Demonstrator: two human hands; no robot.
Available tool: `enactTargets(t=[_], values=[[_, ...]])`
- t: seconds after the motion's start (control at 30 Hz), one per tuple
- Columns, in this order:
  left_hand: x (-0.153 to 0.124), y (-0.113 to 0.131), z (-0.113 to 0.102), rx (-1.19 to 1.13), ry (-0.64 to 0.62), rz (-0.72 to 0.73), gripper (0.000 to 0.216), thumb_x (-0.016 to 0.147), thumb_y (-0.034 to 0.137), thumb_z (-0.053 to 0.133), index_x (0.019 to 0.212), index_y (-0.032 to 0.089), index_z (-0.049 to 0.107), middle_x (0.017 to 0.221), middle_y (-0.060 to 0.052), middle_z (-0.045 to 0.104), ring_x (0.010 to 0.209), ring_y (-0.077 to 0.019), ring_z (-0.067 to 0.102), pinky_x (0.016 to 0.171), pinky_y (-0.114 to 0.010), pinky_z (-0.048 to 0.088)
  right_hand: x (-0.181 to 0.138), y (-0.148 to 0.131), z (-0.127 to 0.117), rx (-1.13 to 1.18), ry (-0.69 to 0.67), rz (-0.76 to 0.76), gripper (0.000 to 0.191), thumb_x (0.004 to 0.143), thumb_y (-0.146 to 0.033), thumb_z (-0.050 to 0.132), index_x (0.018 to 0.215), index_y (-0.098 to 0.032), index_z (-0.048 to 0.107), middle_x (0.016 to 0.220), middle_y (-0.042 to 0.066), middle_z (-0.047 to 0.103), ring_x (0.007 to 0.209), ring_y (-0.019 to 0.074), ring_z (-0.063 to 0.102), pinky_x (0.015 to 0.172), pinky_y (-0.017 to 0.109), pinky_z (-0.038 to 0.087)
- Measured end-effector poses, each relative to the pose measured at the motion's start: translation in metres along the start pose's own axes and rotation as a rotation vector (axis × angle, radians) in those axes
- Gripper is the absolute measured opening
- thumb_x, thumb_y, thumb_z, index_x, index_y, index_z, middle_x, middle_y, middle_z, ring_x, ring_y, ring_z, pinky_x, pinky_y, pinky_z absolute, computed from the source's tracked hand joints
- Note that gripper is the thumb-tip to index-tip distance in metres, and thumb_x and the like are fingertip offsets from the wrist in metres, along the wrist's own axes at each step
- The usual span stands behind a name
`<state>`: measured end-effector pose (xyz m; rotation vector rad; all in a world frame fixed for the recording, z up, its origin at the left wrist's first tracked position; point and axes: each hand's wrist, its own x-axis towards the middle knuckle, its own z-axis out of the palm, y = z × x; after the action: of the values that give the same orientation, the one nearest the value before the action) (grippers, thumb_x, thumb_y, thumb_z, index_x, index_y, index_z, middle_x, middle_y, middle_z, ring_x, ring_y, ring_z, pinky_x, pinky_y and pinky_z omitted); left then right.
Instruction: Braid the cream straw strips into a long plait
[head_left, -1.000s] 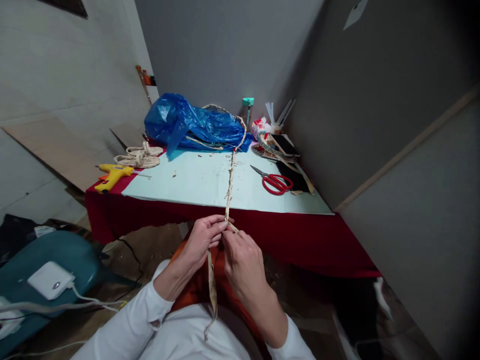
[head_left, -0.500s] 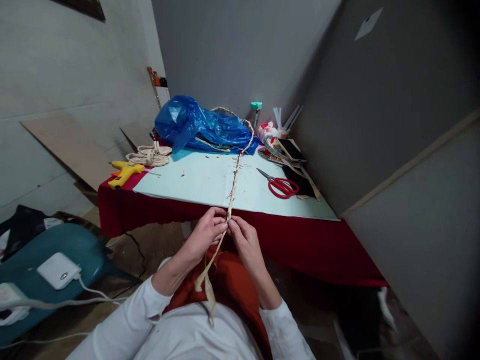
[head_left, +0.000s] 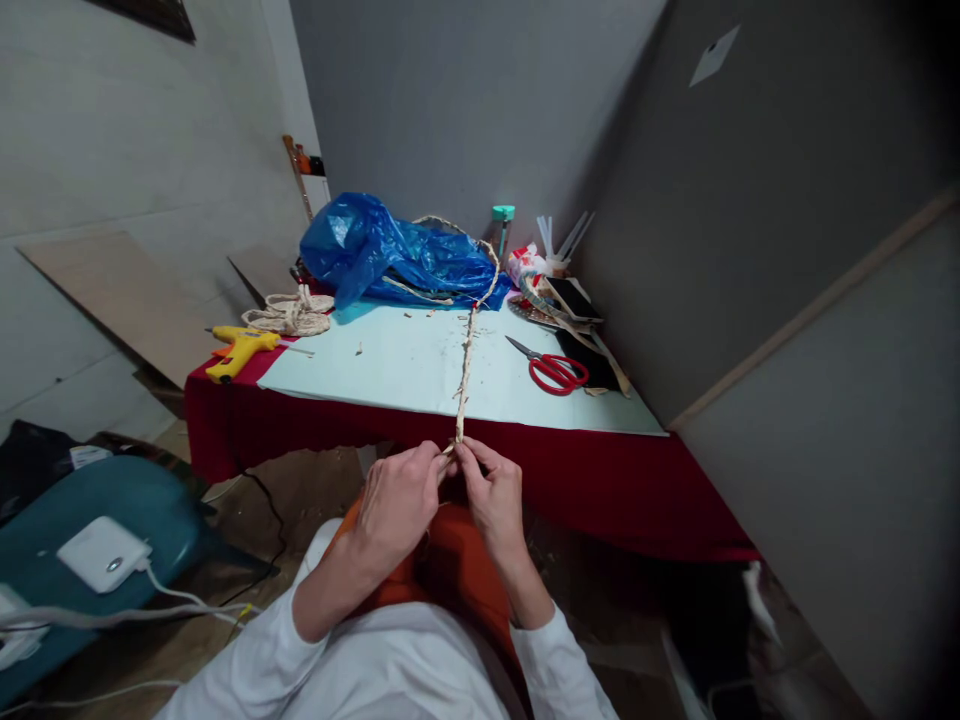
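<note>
A pale braided cord of dry plant fibre (head_left: 466,365) runs from the blue plastic bag over the table edge to my hands. My right hand (head_left: 495,495) pinches its near end between thumb and fingers. Beside it my left hand (head_left: 399,497), its back turned up, is closed round a loose flat strand (head_left: 448,452) that comes off the braid. Most of that strand is hidden under the left hand, and the cord's other loose tails do not show.
Red-handled scissors (head_left: 555,370) lie right of the cord on a pale board (head_left: 375,370). A yellow glue gun (head_left: 241,350) and woven slippers (head_left: 289,312) sit at the left, the blue plastic bag (head_left: 405,250) behind. A teal stool (head_left: 150,490) carries a white device (head_left: 103,553).
My left hand has turned palm down and closed over the strand, drawing it in. The tails that hung toward my lap are out of sight. My right hand still pinches the braid.
</note>
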<state>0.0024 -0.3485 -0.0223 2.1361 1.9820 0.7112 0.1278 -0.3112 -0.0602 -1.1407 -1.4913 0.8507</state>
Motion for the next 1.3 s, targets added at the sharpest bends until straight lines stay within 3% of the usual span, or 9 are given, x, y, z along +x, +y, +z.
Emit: enactTargets(t=[0.2, 0.37, 0.5, 0.7, 0.83, 0.97, 1.13, 1.2, 1.3], values=[[-0.007, 0.007, 0.022, -0.049, -0.029, -0.012, 0.026, 0.094, 0.02, 0.036, 0.094, 0.016, 0.061, 0.079, -0.009, 0.071, 0.071, -0.0232, 0.068, 0.062, -0.031, 0.04, 0.0, 0.001, -0.002, 0.328, -0.121, 0.183, 0.033, 0.083, -0.039, 0.059, 0.099, -0.014, 0.074, 0.083, 0.008, 0.072, 0.055, 0.0117, 0.054, 0.052, 0.024, 0.042], [-0.018, 0.005, 0.042, -0.259, -0.008, 0.072, 0.032, 0.094, 0.018, 0.034, 0.117, 0.015, 0.056, 0.116, -0.014, 0.067, 0.098, -0.0234, 0.066, 0.076, -0.031, 0.047, -0.003, 0.006, -0.002, 0.514, -0.136, 0.294, 0.036, 0.079, -0.04, 0.064, 0.1, -0.012, 0.073, 0.076, 0.005, 0.066, 0.057, 0.0097, 0.05, 0.049, 0.021, 0.037], [-0.034, -0.007, 0.034, -0.351, -0.242, 0.075, 0.029, 0.094, 0.026, 0.037, 0.095, 0.018, 0.065, 0.089, -0.008, 0.073, 0.083, -0.0204, 0.068, 0.071, -0.029, 0.05, -0.001, 0.007, -0.007, 0.506, -0.154, 0.291, 0.033, 0.081, -0.039, 0.062, 0.1, -0.014, 0.072, 0.067, 0.001, 0.057, 0.052, 0.0073, 0.041, 0.046, 0.02, 0.03], [-0.011, -0.024, 0.002, -0.427, 0.19, 0.001, 0.027, 0.09, 0.031, 0.048, 0.107, 0.017, 0.064, 0.112, -0.01, 0.066, 0.106, -0.0217, 0.059, 0.097, -0.036, 0.041, 0.001, 0.001, -0.017, 0.466, -0.22, 0.281, 0.029, 0.083, -0.04, 0.06, 0.08, -0.013, 0.07, 0.063, -0.001, 0.051, 0.049, 0.0065, 0.032, 0.045, 0.022, 0.024], [0.024, -0.016, 0.002, -0.791, -0.124, -0.017, 0.038, 0.086, 0.032, 0.053, 0.122, 0.017, 0.055, 0.122, -0.01, 0.061, 0.113, -0.0205, 0.056, 0.099, -0.034, 0.04, 0.001, 0.001, -0.02, 0.507, -0.261, 0.275, 0.03, 0.083, -0.041, 0.06, 0.072, -0.013, 0.066, 0.066, 0.001, 0.052, 0.055, 0.0081, 0.037, 0.048, 0.021, 0.027], [0.041, -0.008, 0.012, -1.165, -0.449, -0.097, 0.027, 0.083, 0.035, 0.057, 0.101, 0.015, 0.057, 0.072, 0.0, 0.06, 0.057, -0.0086, 0.052, 0.055, -0.02, 0.041, 0.002, 0.002, -0.024, 0.503, -0.318, 0.263, 0.029, 0.085, -0.041, 0.058, 0.082, -0.014, 0.069, 0.067, 0.001, 0.056, 0.055, 0.0085, 0.043, 0.05, 0.02, 0.032], [0.042, -0.008, 0.013, -1.173, -0.516, -0.21, 0.025, 0.08, 0.039, 0.059, 0.083, 0.014, 0.056, 0.056, 0.005, 0.051, 0.04, -0.0036, 0.029, 0.04, -0.018, 0.019, 0.003, -0.001, -0.032, 0.315, -0.363, 0.121, 0.037, 0.09, -0.039, 0.049, 0.113, -0.016, 0.066, 0.082, 0.005, 0.068, 0.074, 0.0163, 0.06, 0.065, 0.024, 0.045], [0.041, -0.008, 0.011, -1.113, -0.452, -0.211, 0.026, 0.079, 0.037, 0.06, 0.088, 0.013, 0.06, 0.053, 0.005, 0.049, 0.04, -0.0048, 0.032, 0.041, -0.019, 0.022, 0.002, -0.006, -0.036, 0.108, -0.327, 0.017, 0.035, 0.092, -0.036, 0.046, 0.115, -0.017, 0.065, 0.092, 0.008, 0.07, 0.085, 0.0193, 0.063, 0.073, 0.027, 0.046], [0.039, -0.007, 0.013, -0.998, -0.325, -0.151, 0.021, 0.078, 0.032, 0.061, 0.083, 0.012, 0.066, 0.054, 0.003, 0.054, 0.049, -0.0083, 0.045, 0.05, -0.02, 0.036, -0.004, -0.013, -0.04, -0.348, -0.26, -0.102, 0.031, 0.095, -0.032, 0.04, 0.106, -0.016, 0.065, 0.084, 0.009, 0.071, 0.072, 0.0192, 0.065, 0.065, 0.026, 0.042]])
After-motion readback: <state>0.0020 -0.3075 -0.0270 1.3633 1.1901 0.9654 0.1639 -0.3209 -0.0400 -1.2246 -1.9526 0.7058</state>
